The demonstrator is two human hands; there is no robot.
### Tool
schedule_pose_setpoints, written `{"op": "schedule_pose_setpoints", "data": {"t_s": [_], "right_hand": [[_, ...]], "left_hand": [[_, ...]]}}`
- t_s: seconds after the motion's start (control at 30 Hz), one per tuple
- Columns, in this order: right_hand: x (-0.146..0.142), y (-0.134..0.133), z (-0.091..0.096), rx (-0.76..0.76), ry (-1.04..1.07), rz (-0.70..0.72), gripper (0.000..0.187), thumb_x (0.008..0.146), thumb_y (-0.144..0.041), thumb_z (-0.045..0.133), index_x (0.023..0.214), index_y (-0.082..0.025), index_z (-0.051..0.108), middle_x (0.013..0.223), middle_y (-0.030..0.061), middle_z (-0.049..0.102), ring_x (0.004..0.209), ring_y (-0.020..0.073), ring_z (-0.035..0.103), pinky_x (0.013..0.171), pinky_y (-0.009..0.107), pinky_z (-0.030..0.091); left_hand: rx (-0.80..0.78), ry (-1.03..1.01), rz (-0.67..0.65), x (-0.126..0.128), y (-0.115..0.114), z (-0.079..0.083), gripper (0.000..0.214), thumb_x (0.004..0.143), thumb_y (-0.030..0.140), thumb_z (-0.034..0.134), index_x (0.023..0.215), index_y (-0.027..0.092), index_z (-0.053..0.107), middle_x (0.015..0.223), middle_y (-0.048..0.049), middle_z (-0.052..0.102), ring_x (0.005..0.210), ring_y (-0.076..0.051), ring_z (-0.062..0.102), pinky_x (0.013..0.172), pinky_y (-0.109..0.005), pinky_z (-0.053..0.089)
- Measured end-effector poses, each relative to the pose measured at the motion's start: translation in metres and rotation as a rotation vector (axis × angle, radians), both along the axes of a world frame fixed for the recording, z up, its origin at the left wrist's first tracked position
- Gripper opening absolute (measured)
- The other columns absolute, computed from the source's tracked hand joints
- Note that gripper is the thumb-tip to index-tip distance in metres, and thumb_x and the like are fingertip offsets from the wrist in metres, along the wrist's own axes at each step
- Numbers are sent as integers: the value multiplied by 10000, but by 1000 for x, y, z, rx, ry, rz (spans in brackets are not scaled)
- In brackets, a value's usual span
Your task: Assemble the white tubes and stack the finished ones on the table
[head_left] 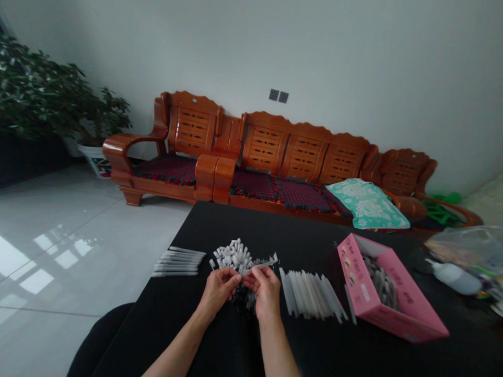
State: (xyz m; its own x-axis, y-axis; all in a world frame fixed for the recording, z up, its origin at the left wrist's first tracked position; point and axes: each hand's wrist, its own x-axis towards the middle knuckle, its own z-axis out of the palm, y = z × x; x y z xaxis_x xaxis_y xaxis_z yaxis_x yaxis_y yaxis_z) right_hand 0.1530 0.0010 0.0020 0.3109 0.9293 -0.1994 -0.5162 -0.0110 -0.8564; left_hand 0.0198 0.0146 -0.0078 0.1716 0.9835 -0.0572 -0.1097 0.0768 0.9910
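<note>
My right hand (265, 289) is closed around a thin whitish pen barrel (265, 265), which slants up to the right and has a small piece jutting out at its far end. At the barrel's near end, the fingertips of my left hand (221, 286) are pinched together; what exactly they grip there is partly hidden. Just beyond both hands lies a heap of short white pen caps (233, 256). Small dark parts (242, 299) are spread beneath my fingers, mostly covered. Right of my right hand, translucent tubes (311, 294) lie side by side in a row.
White sticks like pens (179, 261) lie at the left edge of the black table (217, 220). A pink box (413, 295) holding grey pieces stands on the right, with a white bottle (456, 277) and a plastic bag (469, 245) beyond. A wooden sofa (264, 142) lines the wall.
</note>
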Motion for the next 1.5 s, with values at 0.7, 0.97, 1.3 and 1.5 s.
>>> {"op": "schedule_pose_setpoints", "data": {"t_s": [0.7, 0.97, 1.3, 1.5], "right_hand": [[-1, -3, 0, -13, -18, 9, 333, 626, -351, 820, 784, -151, 607, 656, 37, 714, 570, 187, 694, 512, 250, 557], [0, -4, -7, -78, -36, -30, 365, 565, -368, 843, 730, -158, 595, 575, 9, 678, 485, 178, 658, 419, 230, 503], [11, -3, -6, -122, -34, -110, 341, 559, -349, 826, 701, -154, 585, 520, 4, 658, 453, 162, 637, 405, 221, 502], [24, -4, -2, -80, -8, -122, 346, 562, -345, 831, 713, -147, 592, 540, 23, 674, 477, 166, 652, 416, 216, 511]], "left_hand": [[-14, 46, -30, -2, 0, -2, 423, 741, 558, 642, 648, 147, 615, 501, 5, 565, 366, -103, 484, 328, -193, 362], [94, 183, 24, -2, -10, 1, 257, 731, 423, 695, 674, 178, 642, 484, 16, 551, 418, -126, 488, 418, -206, 345], [425, 496, 102, -13, -1, -3, 271, 788, 340, 678, 1031, 222, 694, 842, -43, 658, 611, -157, 567, 625, -248, 428], [282, 1070, 199, -46, 47, -17, 223, 868, 242, 567, 1036, 159, 687, 923, -107, 647, 840, -231, 637, 738, -281, 426]]}}
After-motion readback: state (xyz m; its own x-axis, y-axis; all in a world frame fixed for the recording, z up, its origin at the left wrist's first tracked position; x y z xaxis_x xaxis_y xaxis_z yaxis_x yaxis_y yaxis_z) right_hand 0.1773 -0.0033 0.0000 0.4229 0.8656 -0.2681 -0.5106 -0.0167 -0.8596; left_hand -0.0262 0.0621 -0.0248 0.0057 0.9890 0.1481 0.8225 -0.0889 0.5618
